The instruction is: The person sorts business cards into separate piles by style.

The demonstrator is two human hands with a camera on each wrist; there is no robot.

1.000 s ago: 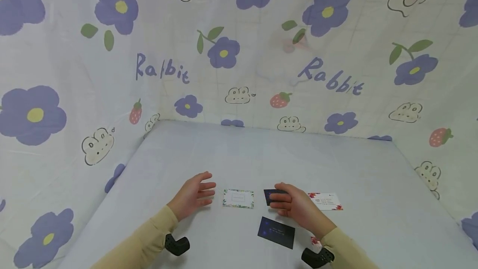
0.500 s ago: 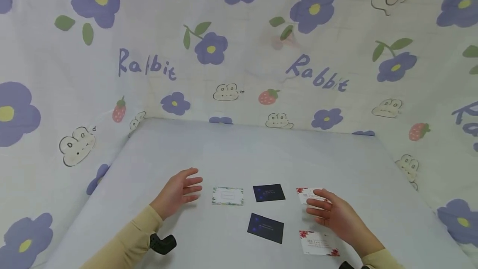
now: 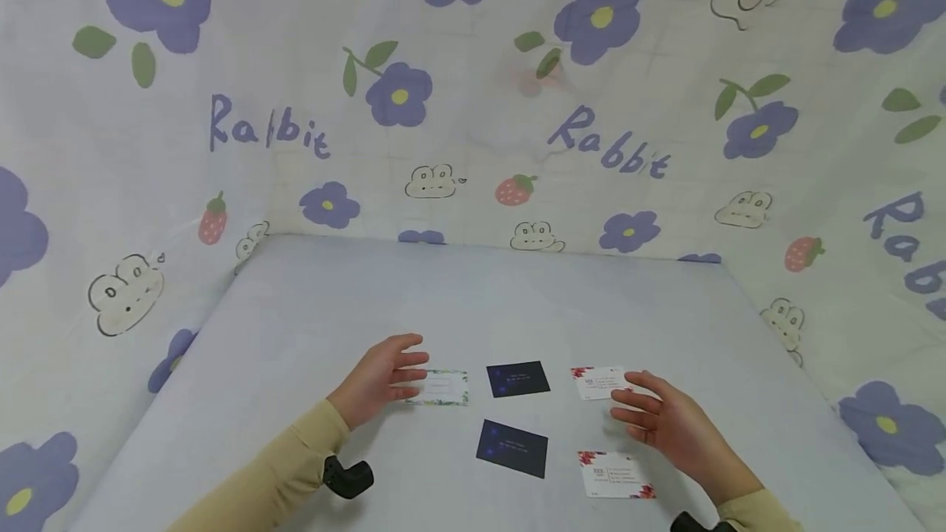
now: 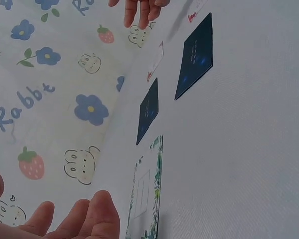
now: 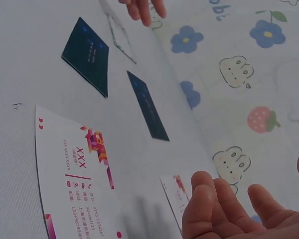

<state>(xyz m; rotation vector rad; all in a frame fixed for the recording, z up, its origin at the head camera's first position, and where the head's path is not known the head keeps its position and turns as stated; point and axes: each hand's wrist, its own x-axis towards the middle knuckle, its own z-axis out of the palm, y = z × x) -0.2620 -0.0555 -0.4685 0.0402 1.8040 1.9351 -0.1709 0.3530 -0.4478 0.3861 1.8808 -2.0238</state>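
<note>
My left hand point(image 3: 380, 380) hovers with spread fingers at the left end of a white card with a green leafy border point(image 3: 447, 388), overlapping it in the head view. My right hand point(image 3: 668, 421) hangs with relaxed fingers over the right end of a white card with red corners point(image 3: 594, 382). Neither hand holds anything. Just below lies a second red-cornered white card point(image 3: 616, 475), printed with text and small icons in the right wrist view. Between the hands are two dark blue cards, one farther back point(image 3: 518, 379) and one nearer and tilted point(image 3: 513, 449).
The cards lie flat on a table with a pale cloth point(image 3: 369, 294). A white curtain point(image 3: 473, 138) with purple flowers, rabbits and strawberries encloses the back and sides. Each wrist wears a black camera mount point(image 3: 349, 479).
My right hand has moved right, off the far dark card and over to the far red-cornered card. The left hand has shifted right over the leafy card's edge. The head view has turned rightward.
</note>
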